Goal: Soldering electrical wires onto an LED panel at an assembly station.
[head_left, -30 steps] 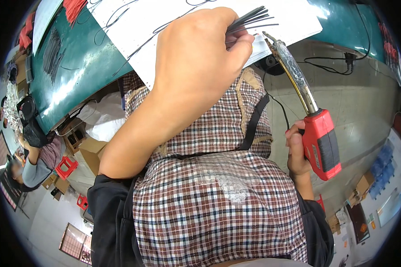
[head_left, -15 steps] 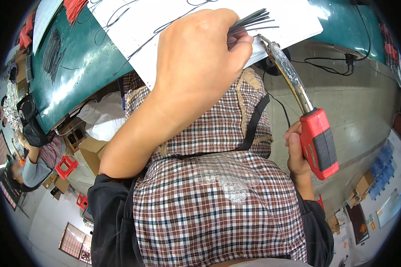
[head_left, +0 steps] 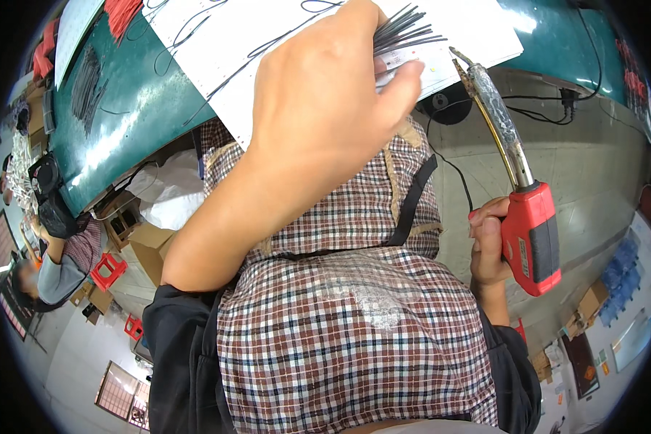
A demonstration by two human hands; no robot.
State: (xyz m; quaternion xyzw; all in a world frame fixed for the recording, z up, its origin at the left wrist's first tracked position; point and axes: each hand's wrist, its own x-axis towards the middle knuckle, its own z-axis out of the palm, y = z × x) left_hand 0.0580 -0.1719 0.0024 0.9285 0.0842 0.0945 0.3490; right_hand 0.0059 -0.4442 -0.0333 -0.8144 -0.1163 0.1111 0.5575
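My left hand [head_left: 322,101] is over the white paper on the table, back of the hand up. Its fingers are curled round a bundle of thin black wires [head_left: 411,32], whose ends fan out to the right. The thumb stands away from the bundle. Low on the right, my right hand [head_left: 492,249] grips a red and grey soldering gun [head_left: 530,235] by its handle. The gun's long metal barrel slants up to the left, and its thin tip sits apart from the wires, just right of their ends. My right palm is hidden behind the handle.
White paper sheets [head_left: 477,29] cover part of the green table [head_left: 148,87]. Loose black wires [head_left: 87,90] and red wires [head_left: 123,16] lie at the left. A black cable with a plug [head_left: 568,101] hangs at the right. A co-worker [head_left: 58,267] sits at far left.
The soldering gun has moved right, its tip away from the wires. My left thumb has lifted off the bundle, and the wire ends have spread and shifted slightly.
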